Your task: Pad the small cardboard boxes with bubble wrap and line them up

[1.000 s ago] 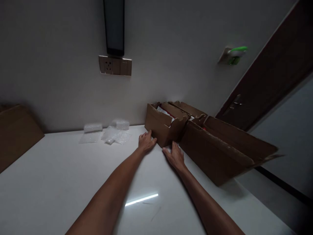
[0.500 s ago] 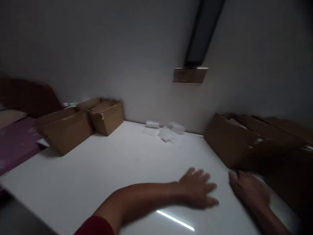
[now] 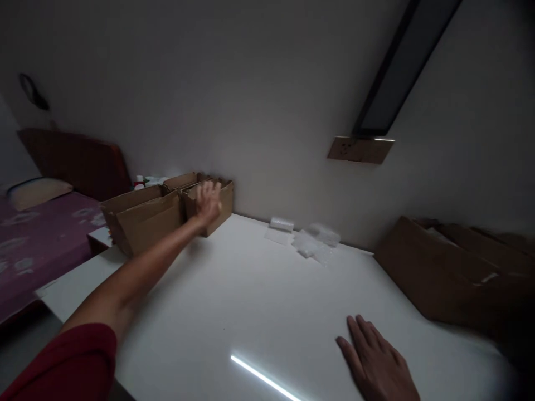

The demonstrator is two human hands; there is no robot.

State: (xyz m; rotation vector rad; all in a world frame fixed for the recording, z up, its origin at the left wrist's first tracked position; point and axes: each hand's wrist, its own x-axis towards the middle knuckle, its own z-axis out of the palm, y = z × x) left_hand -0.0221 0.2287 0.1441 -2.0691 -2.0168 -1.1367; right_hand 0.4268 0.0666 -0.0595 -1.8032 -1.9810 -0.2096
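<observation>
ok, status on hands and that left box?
Left hand open at small cardboard box, contact unclear. Right hand empty, flat on table. Plastic bags off to the side.

Two hands are in view, the left hand point(image 3: 208, 201) and the right hand point(image 3: 376, 365), and one red sleeve point(image 3: 62, 365). There is one white desk point(image 3: 234, 301). At its far left stand two cardboard boxes, a large box point(image 3: 142, 223) and a small box point(image 3: 219, 203); flaps between them may belong to a third. On the right are the dark boxes point(image 3: 434, 273), at least two, too dim to count surely. Clear plastic packets point(image 3: 305, 242) form one cluster of about four. The wall has one socket plate point(image 3: 359, 149) and one dark panel point(image 3: 401, 72). There is one bed point(image 3: 37, 239) with one pillow point(image 3: 37, 192)
</observation>
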